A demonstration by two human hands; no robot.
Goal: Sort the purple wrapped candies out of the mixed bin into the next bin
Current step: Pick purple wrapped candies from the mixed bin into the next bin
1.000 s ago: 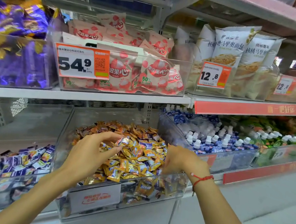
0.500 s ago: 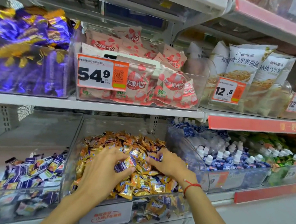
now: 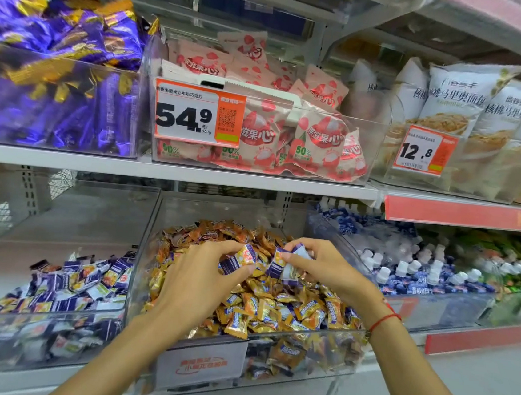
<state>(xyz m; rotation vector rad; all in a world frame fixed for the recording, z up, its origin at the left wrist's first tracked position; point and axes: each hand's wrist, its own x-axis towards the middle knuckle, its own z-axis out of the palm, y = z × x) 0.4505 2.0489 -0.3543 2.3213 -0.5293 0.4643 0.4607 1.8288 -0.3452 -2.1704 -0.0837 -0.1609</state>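
Note:
The clear mixed bin [image 3: 300,359] on the lower shelf holds a heap of orange and gold wrapped candies with purple ones scattered among them. My left hand [image 3: 199,281] hovers over the heap, fingers pinched on a purple wrapped candy [image 3: 238,261]. My right hand [image 3: 325,268] is just to its right, gripping a small bunch of purple wrapped candies [image 3: 287,264]. The bin to the left [image 3: 45,335] holds a low pile of purple candies [image 3: 83,278] near its front.
A bin of small white-capped bottles [image 3: 418,272] stands right of the mixed bin. The upper shelf [image 3: 172,170] carries purple chocolate packs [image 3: 55,85], pink snack packs behind a 54.9 price tag [image 3: 197,115], and white bread bags [image 3: 465,100].
Both hands have risen from the heap, each now pinching purple candies. The camera has moved closer and shifted, so the bins appear larger and further right.

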